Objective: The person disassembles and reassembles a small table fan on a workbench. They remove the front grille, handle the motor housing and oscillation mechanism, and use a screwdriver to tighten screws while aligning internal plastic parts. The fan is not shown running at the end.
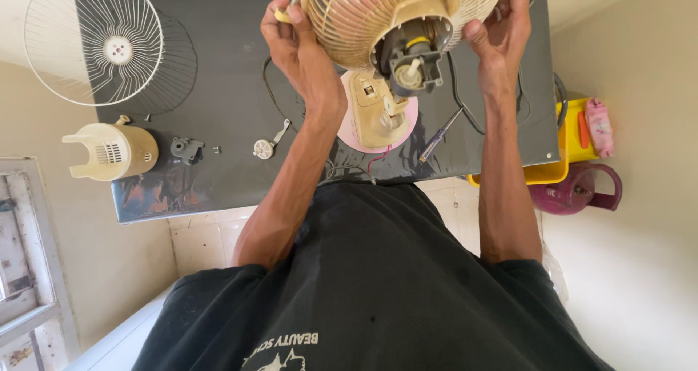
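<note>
The fan head (396,18), a cream wire guard with its motor bared at the back, is held up over the dark table (233,73) at twelve o'clock, its top cut off by the frame; the left hand (294,40) is clamped on the guard's rim at its nine o'clock side, fingers curled around a small yellowish handle as well; the right hand (502,29) is closed on the rim at three o'clock, thumb pressed against the back of the guard.

The table's near edge runs just above the person's dark shirt; its left edge falls at nine o'clock, with a loose front guard (93,40) overhanging the far left corner; the right edge ends beside a yellow tub (563,164) at three o'clock. Bare table lies between the left forearm and the cream motor cover (110,150) at nine o'clock, broken only by a small grey part (186,149) and a round knob piece (264,148).

Under the fan head sits the pink-and-cream base (378,116), and a screwdriver (438,137) lies just beside it at four o'clock. The yellow tub holds a pink cloth-like bundle (600,127) at its far rim; a maroon jug (578,189) stands touching the tub, and I cannot tell its contents.
</note>
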